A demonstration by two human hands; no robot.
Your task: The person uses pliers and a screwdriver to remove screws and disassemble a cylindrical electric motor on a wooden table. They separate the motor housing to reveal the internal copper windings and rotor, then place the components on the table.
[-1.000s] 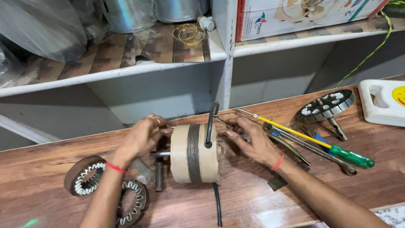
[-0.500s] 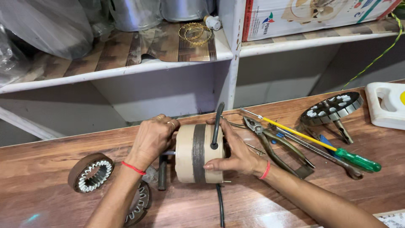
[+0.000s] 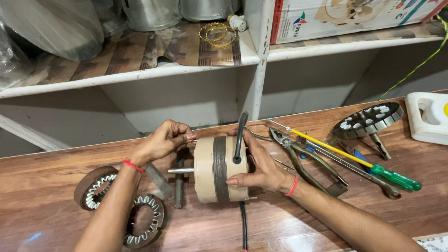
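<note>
- Motor [image 3: 219, 169] — beige cylindrical housing with a dark band round its middle, lying on its side on the wooden worktop [image 3: 42, 186], near the centre of the view; a steel shaft [image 3: 181, 171] sticks out of its left end.
- Black cable [image 3: 240, 140] rises in a loop over the top of the motor, and another length runs down off the front edge of the worktop.
- Right hand [image 3: 261, 163] — cupped round the right end of the motor, thumb laid along the lower front of the housing, fingers curled over the top beside the cable.
- Left hand [image 3: 163, 140] — fingers bunched together at the upper left rim of the motor, fingertips touching it; whether they pinch some small part cannot be told.
- Two ring-shaped stators [image 3: 95, 189] with toothed inner edges lie on the worktop at the left, one overlapping the other, beneath the left forearm.
- Pliers [image 3: 303, 158], a screwdriver [image 3: 368, 165] with a yellow shank and green handle, and a spanner lie just right of the right hand.
- Round slotted metal rotor [image 3: 368, 121] stands further right, near a white plastic container [image 3: 427, 116].
- Shelf [image 3: 140, 70] above carries gold-coloured bangles [image 3: 217, 32].
</note>
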